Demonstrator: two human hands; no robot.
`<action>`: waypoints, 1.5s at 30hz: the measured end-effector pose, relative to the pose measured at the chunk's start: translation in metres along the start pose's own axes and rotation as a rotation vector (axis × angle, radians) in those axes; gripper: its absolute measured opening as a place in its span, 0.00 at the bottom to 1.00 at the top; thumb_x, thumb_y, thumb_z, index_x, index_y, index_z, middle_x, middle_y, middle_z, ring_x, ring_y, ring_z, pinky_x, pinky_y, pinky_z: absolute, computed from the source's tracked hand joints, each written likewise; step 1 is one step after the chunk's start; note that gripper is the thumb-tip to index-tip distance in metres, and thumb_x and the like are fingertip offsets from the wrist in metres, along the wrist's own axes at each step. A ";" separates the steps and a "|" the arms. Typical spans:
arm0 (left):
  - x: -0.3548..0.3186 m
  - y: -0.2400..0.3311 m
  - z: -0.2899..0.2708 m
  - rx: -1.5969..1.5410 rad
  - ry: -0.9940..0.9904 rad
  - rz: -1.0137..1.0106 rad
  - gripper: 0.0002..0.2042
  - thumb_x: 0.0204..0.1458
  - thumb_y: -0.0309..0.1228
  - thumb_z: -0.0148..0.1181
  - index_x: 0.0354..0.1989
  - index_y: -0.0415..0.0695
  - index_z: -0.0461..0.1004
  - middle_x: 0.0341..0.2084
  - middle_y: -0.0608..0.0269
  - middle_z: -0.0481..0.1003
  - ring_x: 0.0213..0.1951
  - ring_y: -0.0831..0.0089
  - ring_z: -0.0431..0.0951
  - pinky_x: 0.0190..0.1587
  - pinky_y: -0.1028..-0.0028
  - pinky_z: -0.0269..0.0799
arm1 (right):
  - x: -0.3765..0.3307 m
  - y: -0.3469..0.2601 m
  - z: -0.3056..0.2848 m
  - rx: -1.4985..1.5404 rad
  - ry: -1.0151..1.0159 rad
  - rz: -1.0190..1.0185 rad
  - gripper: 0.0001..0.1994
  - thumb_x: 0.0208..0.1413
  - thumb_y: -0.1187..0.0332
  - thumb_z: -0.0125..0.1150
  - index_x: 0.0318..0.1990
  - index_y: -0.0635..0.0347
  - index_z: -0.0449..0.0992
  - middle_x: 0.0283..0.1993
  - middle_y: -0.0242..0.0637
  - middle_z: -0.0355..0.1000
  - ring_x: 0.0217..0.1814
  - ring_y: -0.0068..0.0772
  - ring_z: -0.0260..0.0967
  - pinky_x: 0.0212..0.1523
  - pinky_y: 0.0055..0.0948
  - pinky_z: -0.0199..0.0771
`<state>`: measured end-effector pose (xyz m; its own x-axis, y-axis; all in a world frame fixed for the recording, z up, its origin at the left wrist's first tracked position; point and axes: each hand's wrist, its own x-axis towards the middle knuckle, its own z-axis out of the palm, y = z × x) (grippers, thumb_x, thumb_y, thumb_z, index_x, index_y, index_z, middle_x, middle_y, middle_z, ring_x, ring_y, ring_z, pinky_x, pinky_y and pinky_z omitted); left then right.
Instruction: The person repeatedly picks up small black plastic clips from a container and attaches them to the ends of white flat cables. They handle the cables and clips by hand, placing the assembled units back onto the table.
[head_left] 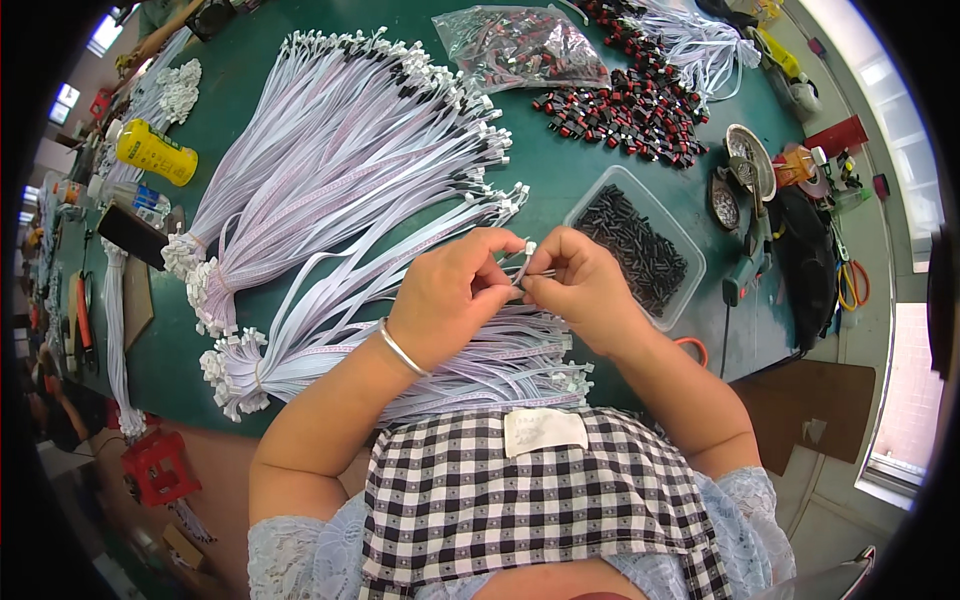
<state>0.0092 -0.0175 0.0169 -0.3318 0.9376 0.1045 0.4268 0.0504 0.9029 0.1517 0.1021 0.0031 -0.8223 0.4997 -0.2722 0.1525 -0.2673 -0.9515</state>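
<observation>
the left hand (450,290) pinches a cable end (529,250) between thumb and forefinger, a small white connector at its tip. the right hand (592,285) has its grip pressed together on thin wires (545,273) of the same end. it sits between both hands above the green desk (240,70), between white ribbon cables (330,160) and a clear tub (703,262) of short black pieces (635,240).
</observation>
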 end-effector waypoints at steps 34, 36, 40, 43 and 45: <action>0.001 -0.003 -0.007 0.671 -0.532 0.166 0.11 0.46 0.25 0.58 0.39 0.44 0.76 0.32 0.59 0.74 0.39 0.59 0.75 0.45 0.65 0.71 | -0.022 -0.018 -0.101 -1.462 -0.123 -0.482 0.09 0.46 0.75 0.56 0.37 0.57 0.74 0.32 0.39 0.71 0.40 0.43 0.69 0.41 0.38 0.70; 0.001 -0.001 -0.002 0.694 -0.528 0.104 0.10 0.46 0.27 0.59 0.39 0.44 0.76 0.31 0.58 0.74 0.37 0.60 0.75 0.42 0.65 0.71 | -0.020 -0.019 -0.102 -1.485 -0.145 -0.463 0.09 0.46 0.75 0.56 0.36 0.57 0.74 0.32 0.40 0.71 0.39 0.43 0.69 0.40 0.38 0.70; 0.002 0.001 -0.006 0.509 -0.432 0.035 0.08 0.46 0.26 0.60 0.37 0.42 0.75 0.29 0.57 0.73 0.34 0.60 0.75 0.37 0.68 0.71 | -0.021 -0.021 -0.108 -1.443 -0.051 -0.360 0.07 0.46 0.74 0.57 0.35 0.57 0.74 0.33 0.40 0.70 0.38 0.43 0.70 0.38 0.38 0.71; 0.004 -0.005 -0.007 0.383 -0.341 0.091 0.07 0.47 0.24 0.57 0.35 0.41 0.74 0.29 0.57 0.72 0.33 0.60 0.74 0.36 0.68 0.70 | -0.022 -0.022 -0.113 -1.333 0.000 -0.389 0.05 0.47 0.73 0.57 0.33 0.57 0.73 0.32 0.39 0.70 0.38 0.43 0.70 0.37 0.38 0.71; 0.004 -0.006 0.002 0.308 -0.317 0.075 0.06 0.47 0.22 0.55 0.35 0.40 0.74 0.29 0.56 0.72 0.33 0.60 0.74 0.37 0.67 0.69 | -0.020 -0.020 -0.111 -1.330 0.002 -0.409 0.04 0.48 0.73 0.57 0.33 0.58 0.73 0.32 0.39 0.71 0.38 0.44 0.70 0.38 0.39 0.71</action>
<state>0.0072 -0.0137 0.0114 -0.0368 0.9993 -0.0109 0.6864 0.0332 0.7264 0.2263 0.1889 0.0114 -0.9339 0.3531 0.0564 0.3063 0.8712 -0.3837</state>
